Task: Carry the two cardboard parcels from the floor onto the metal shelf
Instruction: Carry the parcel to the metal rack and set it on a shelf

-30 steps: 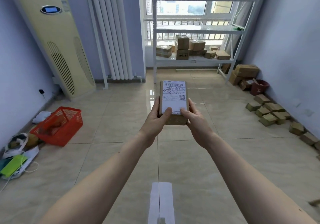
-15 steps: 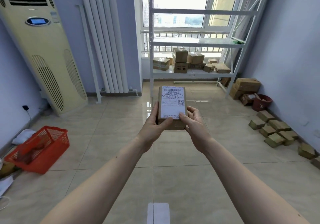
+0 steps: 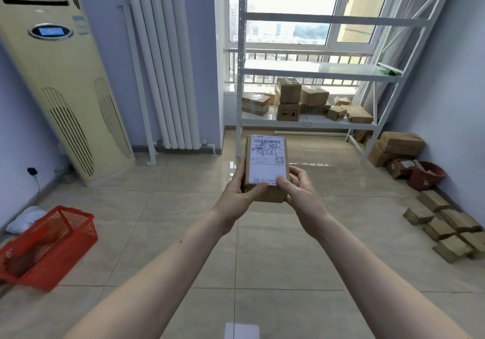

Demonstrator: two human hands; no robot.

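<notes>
A small cardboard parcel (image 3: 266, 165) with a white shipping label on top is held out in front of me at mid-frame. My left hand (image 3: 237, 194) grips its left side with the thumb on the label's near edge. My right hand (image 3: 299, 194) grips its right side, thumb also on top. The white metal shelf (image 3: 309, 122) stands ahead by the window. Its lower board holds several cardboard boxes; the middle board (image 3: 315, 69) is nearly bare.
A tall air conditioner (image 3: 60, 84) and white radiator pipes (image 3: 162, 63) stand at the left wall. A red basket (image 3: 47, 247) lies on the floor at left. Along the right wall sit stacked boxes (image 3: 401, 146), a red bucket (image 3: 426, 176) and several small parcels (image 3: 446, 231).
The shelf has grown larger and nearer as I moved forward across the tiles. Both hands still hold the parcel the same way.
</notes>
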